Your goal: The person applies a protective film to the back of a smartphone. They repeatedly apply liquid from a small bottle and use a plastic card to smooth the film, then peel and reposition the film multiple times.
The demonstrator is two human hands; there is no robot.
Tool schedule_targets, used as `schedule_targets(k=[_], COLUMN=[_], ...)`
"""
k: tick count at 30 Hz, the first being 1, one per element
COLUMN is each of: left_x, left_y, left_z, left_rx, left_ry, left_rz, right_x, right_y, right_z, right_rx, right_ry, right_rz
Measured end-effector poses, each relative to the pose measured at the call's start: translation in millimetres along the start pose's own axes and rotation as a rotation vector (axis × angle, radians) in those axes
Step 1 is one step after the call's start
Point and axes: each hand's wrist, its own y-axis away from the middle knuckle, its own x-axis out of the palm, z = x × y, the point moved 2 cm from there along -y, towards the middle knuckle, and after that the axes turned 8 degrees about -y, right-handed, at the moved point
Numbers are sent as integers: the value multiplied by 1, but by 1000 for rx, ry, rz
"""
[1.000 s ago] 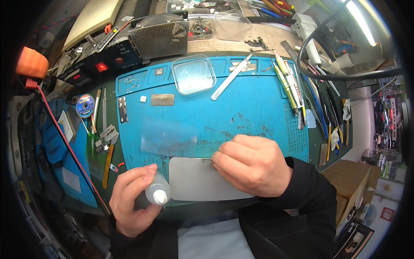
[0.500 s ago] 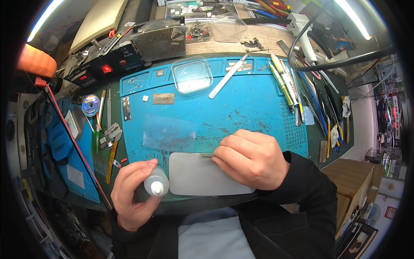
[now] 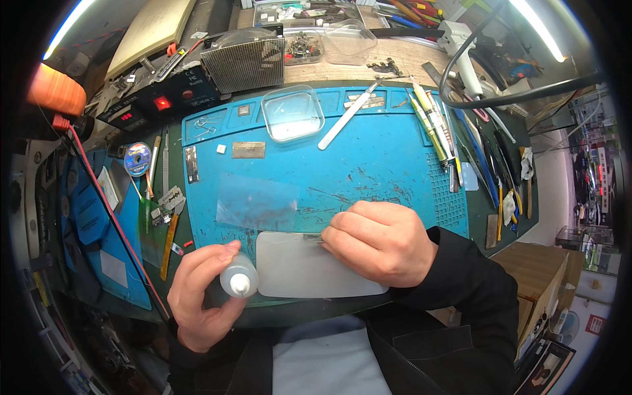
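My left hand [image 3: 201, 293] is wrapped round a translucent squeeze bottle [image 3: 238, 266] with a white nozzle, tilted toward me at the left end of a grey, round-cornered plate [image 3: 309, 273]. Over the plate's far edge, the fingers of my right hand [image 3: 382, 240] are pinched together. A small, thin greyish piece [image 3: 312, 239] sticks out from the fingertips at that edge; the fingers hide most of it, so its kind is unclear. Just beyond the plate, a clear film sheet [image 3: 257, 201] lies on the blue work mat [image 3: 368, 171].
A clear square dish [image 3: 293, 117] and a white pen-like tool [image 3: 349, 115] lie on the mat's far part. Syringes [image 3: 431, 122] and hand tools line the right side. At the left stand a solder spool [image 3: 137, 160] and a black powered unit [image 3: 164, 99].
My right hand has shifted slightly, and more of the thin piece's flat face now shows at its fingertips. My left hand keeps the bottle in nearly the same place.
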Motion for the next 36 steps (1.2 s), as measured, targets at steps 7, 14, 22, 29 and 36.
schedule_targets(k=[7, 14, 22, 29, 36], left_x=[-1, -3, -14, -11, -4], left_y=[1, 0, -11, -30, -44], left_z=[0, -2, -20, -23, -26], left_rx=[-12, 15, 21, 64, 158], left_ry=[3, -14, -249, -337, -424], left_rz=[6, 1, 32, -2, 41], right_x=[-6, -4, -2, -3, -3], right_y=[-5, -8, -7, -8, -8], right_z=[0, -1, -4, -5, -7], right_rx=[151, 288, 307, 315, 331], right_ry=[-125, -198, -209, -230, -239], right_rz=[44, 4, 0, 1, 10])
